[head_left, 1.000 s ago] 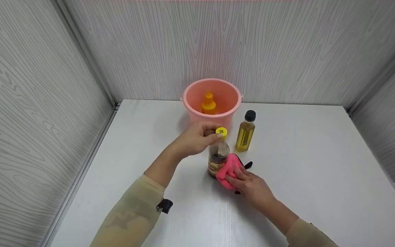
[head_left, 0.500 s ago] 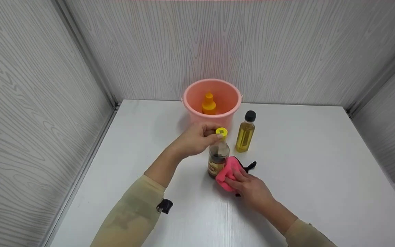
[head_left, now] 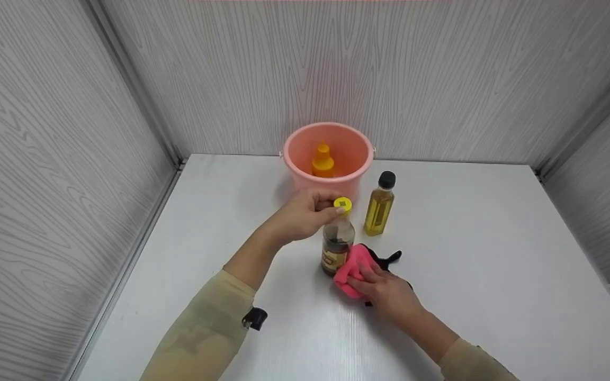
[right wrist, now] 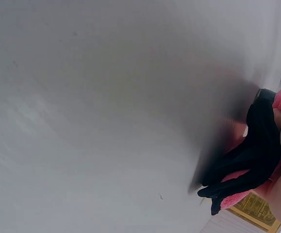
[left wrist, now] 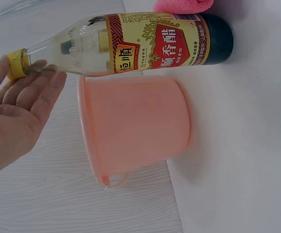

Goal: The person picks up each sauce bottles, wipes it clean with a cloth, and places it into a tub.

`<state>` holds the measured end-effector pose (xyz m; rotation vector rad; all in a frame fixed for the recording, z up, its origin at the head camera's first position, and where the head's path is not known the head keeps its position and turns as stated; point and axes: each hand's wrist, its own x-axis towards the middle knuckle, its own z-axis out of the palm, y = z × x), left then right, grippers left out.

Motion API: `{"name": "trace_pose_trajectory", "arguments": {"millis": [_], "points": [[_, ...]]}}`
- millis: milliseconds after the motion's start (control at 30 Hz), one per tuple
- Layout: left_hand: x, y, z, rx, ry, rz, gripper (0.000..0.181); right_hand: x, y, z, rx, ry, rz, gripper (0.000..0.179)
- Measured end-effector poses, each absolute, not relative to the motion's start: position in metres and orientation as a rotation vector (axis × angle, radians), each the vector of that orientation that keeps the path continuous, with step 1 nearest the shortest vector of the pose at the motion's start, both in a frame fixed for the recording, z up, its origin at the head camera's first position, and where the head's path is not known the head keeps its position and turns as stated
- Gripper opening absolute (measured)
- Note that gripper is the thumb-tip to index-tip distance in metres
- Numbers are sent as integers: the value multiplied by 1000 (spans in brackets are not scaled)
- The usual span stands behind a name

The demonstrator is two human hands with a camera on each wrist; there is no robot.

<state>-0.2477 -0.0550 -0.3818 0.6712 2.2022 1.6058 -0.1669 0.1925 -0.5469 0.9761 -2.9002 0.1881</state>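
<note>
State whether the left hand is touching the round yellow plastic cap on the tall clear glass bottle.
Touching. The head view shows it plainly: the left hand pinches the yellow cap, its thumb lying against the front edge.

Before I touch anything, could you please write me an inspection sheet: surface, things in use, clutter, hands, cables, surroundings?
Surface: white table, small specks in the right wrist view.
Things in use: labelled bottle, upright, yellow cap on; pink cloth against its side; black item beside the cloth, unclear what.
Clutter: pink bucket with an orange thing inside; black-capped bottle standing nearby.
Hands: left hand pinches the cap; right hand holds the cloth.
Cables: nothing seen.
Surroundings: wood-grain panels left, back and right.
</note>
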Motion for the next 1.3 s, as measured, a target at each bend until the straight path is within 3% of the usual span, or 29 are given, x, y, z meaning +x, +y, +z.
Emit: {"name": "trace_pose_trajectory", "arguments": {"millis": [667,1300], "points": [[-248,-53,-381,709,2220,1587,25,-165,196,-548,947,-2910,181,53],[-250,-59,-379,698,2171,1550,29,-162,210,-538,983,-2868,232,63]]}}
